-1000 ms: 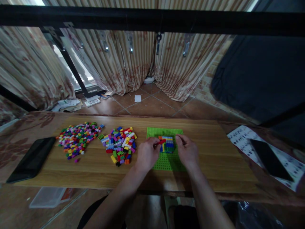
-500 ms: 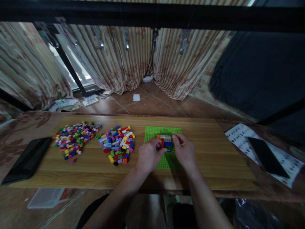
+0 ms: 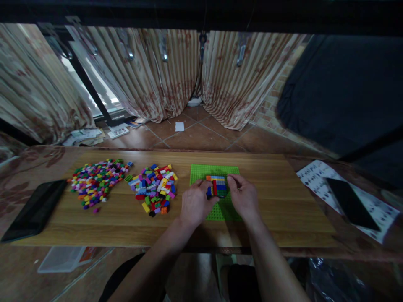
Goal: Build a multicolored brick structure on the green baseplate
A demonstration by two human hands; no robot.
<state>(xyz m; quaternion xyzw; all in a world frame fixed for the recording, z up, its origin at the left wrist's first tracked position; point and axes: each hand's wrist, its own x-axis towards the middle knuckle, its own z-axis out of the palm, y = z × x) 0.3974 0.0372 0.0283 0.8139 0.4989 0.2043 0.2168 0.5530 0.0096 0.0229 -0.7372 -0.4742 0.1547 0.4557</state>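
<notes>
A green baseplate [image 3: 201, 171] lies on the wooden table [image 3: 277, 201]. On it stands a small build of blue, yellow and orange bricks [image 3: 221, 183]. A red brick [image 3: 214, 187] lies along the build's left part. My left hand [image 3: 194, 204] is closed, its thumb and fingertips pinching the red brick at the build's left side. My right hand [image 3: 244, 198] is closed too, its fingertips gripping the build's right edge. Both hands rest over the baseplate's near half.
Left of the baseplate is a pile of mixed coloured bricks [image 3: 154, 188], and farther left a pile of smaller ones [image 3: 94, 180]. A black tablet [image 3: 31, 209] lies at the left end. A phone [image 3: 351, 198] rests on a printed sheet [image 3: 315, 174] at right.
My left hand has carried the red brick from above the build down onto its left part. My right hand has stayed on the build's right edge. The camera has tilted slightly.
</notes>
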